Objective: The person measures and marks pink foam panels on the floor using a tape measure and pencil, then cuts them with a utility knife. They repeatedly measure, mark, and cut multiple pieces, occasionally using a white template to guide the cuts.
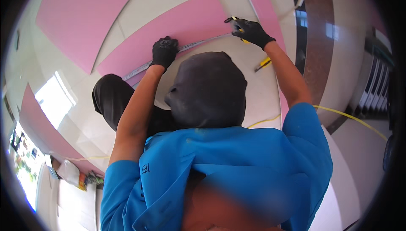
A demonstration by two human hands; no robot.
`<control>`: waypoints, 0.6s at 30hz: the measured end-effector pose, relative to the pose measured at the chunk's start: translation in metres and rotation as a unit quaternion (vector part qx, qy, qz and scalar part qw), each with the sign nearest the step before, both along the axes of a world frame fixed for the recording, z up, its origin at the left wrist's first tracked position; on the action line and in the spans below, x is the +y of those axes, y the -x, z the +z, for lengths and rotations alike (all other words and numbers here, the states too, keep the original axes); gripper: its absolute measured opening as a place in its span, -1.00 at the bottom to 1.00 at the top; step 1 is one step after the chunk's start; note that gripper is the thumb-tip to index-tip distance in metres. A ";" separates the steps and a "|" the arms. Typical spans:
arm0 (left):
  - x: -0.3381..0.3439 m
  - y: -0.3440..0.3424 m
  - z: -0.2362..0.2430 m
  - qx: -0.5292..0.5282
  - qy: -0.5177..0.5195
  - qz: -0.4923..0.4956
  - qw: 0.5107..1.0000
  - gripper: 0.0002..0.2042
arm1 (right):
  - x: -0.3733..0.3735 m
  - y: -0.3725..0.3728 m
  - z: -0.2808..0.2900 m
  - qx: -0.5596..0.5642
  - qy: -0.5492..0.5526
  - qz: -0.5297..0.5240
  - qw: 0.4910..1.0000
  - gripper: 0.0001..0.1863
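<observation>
Black-gloved hands (165, 50) (250, 32), both curled, on tape measure (195, 44)

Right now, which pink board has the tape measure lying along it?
The middle board, under the left hand; the tape measure lies along its near edge. The other pink boards have none.

Dark lettering (145, 168) on blue shirt (237, 150), tape (192, 45) illegible

The blue fabric shirt (228, 148) is partly blurred. Above it, the black-gloved right hand (251, 32) partly hides the silvery measuring tape (195, 44).
</observation>
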State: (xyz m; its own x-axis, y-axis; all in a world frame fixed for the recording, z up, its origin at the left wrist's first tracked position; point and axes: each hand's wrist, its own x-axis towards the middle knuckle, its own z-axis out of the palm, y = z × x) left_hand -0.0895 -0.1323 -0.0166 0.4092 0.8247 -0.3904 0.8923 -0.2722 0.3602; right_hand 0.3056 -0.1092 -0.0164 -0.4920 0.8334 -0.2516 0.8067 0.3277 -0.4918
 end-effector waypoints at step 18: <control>0.046 -0.096 0.015 0.001 0.025 -0.312 0.950 -0.47 | 0.024 0.015 0.028 -0.121 0.100 -0.102 0.982 -0.38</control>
State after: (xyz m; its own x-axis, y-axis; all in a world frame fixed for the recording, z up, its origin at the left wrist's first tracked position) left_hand 0.0069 -0.0866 -0.0013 0.8109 0.4029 -0.4245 0.5643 -0.7307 0.3843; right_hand 0.2906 -0.0856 0.0115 -0.2246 0.8302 -0.5103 0.9470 0.0626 -0.3150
